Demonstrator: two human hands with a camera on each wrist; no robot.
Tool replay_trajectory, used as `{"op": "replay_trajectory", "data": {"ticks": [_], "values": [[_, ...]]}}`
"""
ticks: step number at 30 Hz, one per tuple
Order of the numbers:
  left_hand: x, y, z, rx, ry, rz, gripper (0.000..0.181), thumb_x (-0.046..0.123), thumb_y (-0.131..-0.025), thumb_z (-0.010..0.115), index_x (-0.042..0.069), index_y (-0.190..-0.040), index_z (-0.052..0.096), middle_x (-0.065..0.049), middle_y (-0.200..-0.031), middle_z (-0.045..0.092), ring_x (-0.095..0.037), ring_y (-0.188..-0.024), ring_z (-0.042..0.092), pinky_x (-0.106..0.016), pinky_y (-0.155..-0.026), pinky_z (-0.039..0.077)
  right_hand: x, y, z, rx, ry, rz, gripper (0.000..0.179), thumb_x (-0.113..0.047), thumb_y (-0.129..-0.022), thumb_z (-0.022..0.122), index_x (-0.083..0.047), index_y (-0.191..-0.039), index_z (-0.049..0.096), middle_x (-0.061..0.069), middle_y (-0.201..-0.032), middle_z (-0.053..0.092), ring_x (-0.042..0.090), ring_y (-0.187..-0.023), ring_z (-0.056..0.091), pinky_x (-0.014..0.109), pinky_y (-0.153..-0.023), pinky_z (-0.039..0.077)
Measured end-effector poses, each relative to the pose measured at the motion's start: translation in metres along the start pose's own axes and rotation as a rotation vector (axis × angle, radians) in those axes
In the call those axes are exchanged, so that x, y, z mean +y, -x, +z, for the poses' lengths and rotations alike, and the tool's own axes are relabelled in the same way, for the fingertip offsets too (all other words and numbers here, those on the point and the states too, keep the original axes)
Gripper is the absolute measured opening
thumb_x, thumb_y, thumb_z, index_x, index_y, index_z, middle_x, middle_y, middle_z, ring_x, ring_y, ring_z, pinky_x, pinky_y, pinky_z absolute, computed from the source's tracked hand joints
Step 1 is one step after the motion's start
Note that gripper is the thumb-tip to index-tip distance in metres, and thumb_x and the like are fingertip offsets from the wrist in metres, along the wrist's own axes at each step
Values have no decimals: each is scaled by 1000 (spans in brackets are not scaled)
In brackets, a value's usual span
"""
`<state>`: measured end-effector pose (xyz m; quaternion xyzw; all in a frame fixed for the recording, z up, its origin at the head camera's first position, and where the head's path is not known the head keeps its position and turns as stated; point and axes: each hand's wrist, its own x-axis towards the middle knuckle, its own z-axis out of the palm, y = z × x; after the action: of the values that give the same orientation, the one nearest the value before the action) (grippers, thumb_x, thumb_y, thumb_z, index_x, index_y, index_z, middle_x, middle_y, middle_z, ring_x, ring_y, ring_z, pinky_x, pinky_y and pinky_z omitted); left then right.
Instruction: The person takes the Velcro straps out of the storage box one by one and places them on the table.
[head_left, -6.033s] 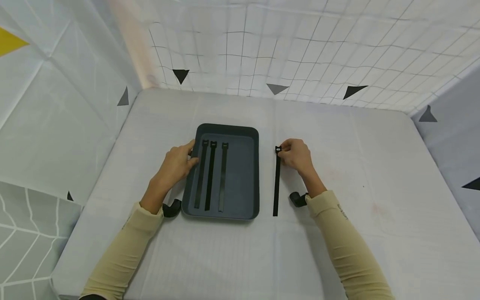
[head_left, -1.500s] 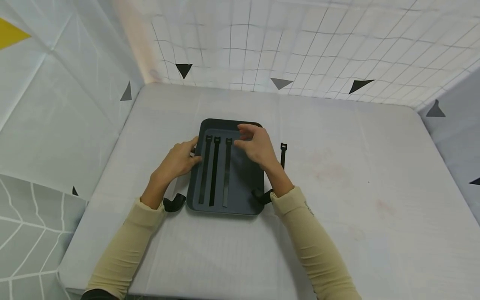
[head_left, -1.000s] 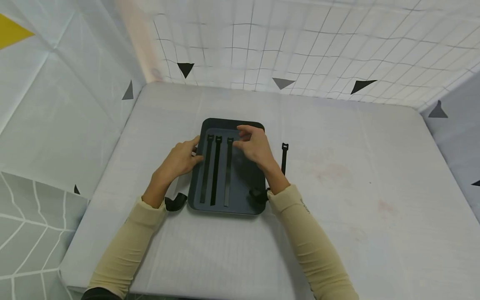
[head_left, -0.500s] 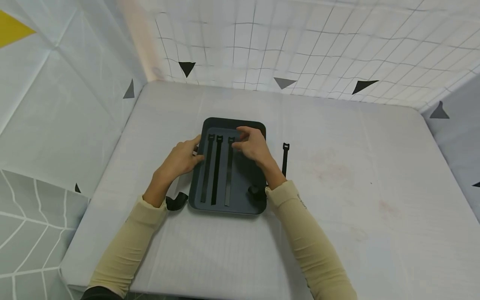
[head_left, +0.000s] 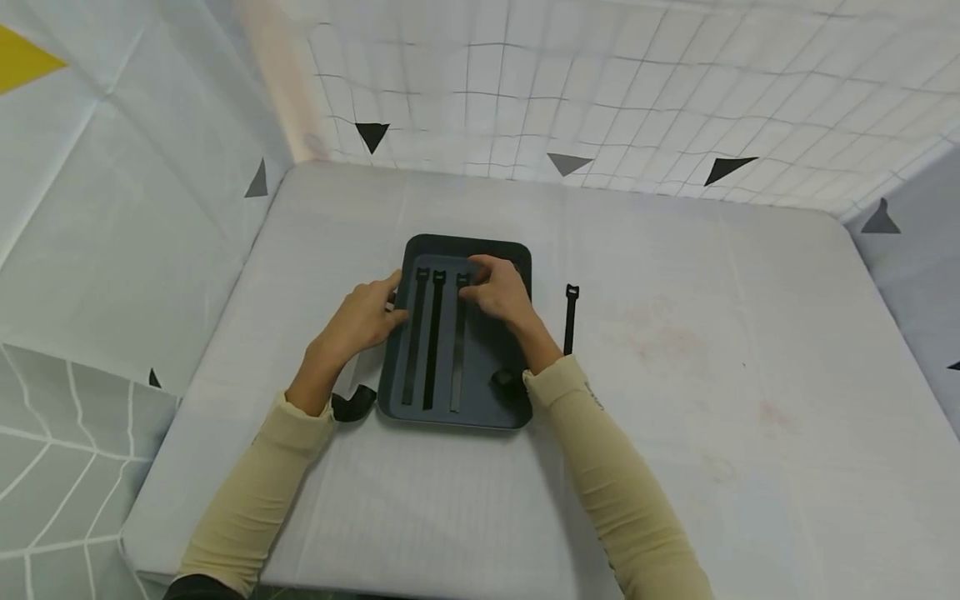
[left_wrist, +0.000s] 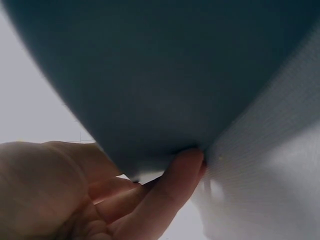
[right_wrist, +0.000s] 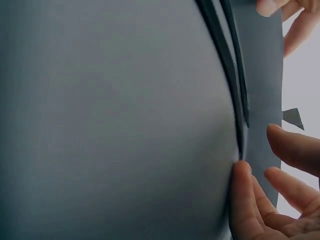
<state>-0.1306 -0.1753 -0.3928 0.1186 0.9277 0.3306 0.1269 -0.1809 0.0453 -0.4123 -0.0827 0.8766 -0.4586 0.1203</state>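
A dark grey tray (head_left: 480, 400) stands on the white-covered table, and three black hook-and-loop cable ties (head_left: 432, 350) lie lengthwise in it. My left hand (head_left: 360, 317) grips the tray's left side, thumb over the rim; the left wrist view shows its fingers (left_wrist: 172, 187) against the tray's outside. Over the tray's upper right, my right hand (head_left: 501, 293) has thumb and fingers spread apart at the head of the rightmost cable tie (head_left: 458, 358). In the right wrist view a fingertip (right_wrist: 242, 172) is at a tie's end; whether it touches is unclear.
Another black cable tie (head_left: 571, 321) lies on the table (head_left: 675, 375) right of the tray, its lower part hidden by my right sleeve. Black wrist mounts (head_left: 354, 406) show at both cuffs. White walls with dark triangles enclose the table's back and sides.
My right hand has let go of the cable tie on the table and moved left over the tray. Lately it has shifted slightly left to the rightmost tie's head. My left hand keeps its grip.
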Motion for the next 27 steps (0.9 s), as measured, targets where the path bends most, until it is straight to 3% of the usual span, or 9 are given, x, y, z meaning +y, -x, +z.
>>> {"op": "replay_trajectory", "data": {"ticks": [11,13,17,21,24,27], "values": [[-3,1,2,13,-8,8,69,6,-97,63,-1,-155,26,-30,-126,60,-42,-113,60,-52,-90,48,6,-7,7,-17,32,12,57,-10,-93,70,-4,-145,48,20,-126,55,31,-108,57,43,-87,48],[-3,1,2,16,-11,8,69,6,-96,63,1,-155,26,-29,-125,60,-42,-113,60,-52,-90,48,6,-8,8,-26,55,5,58,-10,-93,70,-3,-146,48,20,-126,56,30,-100,57,41,-84,48],[-2,1,0,16,-16,-4,71,7,-96,64,2,-155,26,-29,-125,60,-41,-112,60,-52,-90,49,7,-12,9,-35,108,-17,59,-10,-92,71,-1,-145,47,18,-114,59,21,-76,52,33,-72,44],[-1,-1,0,17,-19,-3,69,7,-96,64,-1,-154,27,-30,-125,60,-42,-112,60,-52,-90,48,6,-14,9,-38,162,-32,59,-11,-91,72,1,-143,49,9,-82,54,14,-58,37,28,-58,34],[-1,-2,1,18,-17,-2,68,6,-96,64,-2,-153,29,-30,-126,59,-42,-113,59,-52,-91,48,7,-14,9,-47,206,-40,56,-12,-91,72,1,-141,51,5,-70,46,13,-54,31,27,-55,30],[-1,-3,2,15,-10,-2,69,6,-96,65,-1,-154,29,-29,-125,60,-42,-112,60,-52,-90,49,9,-14,8,-56,235,-36,53,-13,-92,72,-1,-140,54,8,-77,55,14,-60,41,27,-58,36]]}}
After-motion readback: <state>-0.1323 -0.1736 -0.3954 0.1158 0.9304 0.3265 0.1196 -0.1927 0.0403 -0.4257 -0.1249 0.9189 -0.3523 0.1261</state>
